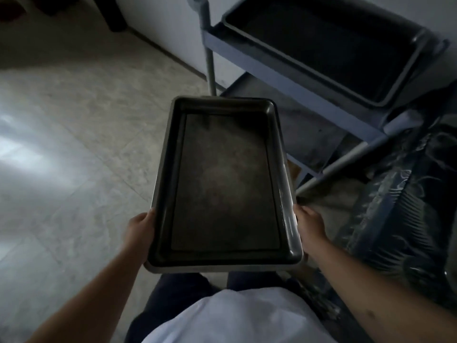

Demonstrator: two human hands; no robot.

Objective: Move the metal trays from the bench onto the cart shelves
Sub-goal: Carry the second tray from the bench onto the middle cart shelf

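Note:
I hold a dark rectangular metal tray (225,179) level in front of me, its long side pointing away. My left hand (139,230) grips its left rim near the close corner, and my right hand (309,225) grips the right rim opposite. The tray is empty, with a dull worn floor. Its far end reaches the corner of the grey cart (291,70) at the upper right. On the cart's top shelf lies another dark tray (329,43). A lower cart shelf (306,129) shows beneath it, just right of the held tray.
Pale tiled floor (74,144) spreads to the left, with a bright glare patch. A white wall base (168,28) runs behind the cart. A dark patterned mass (400,206) sits low at the right, close to my right arm. The cart's upright post (210,70) stands beyond the tray.

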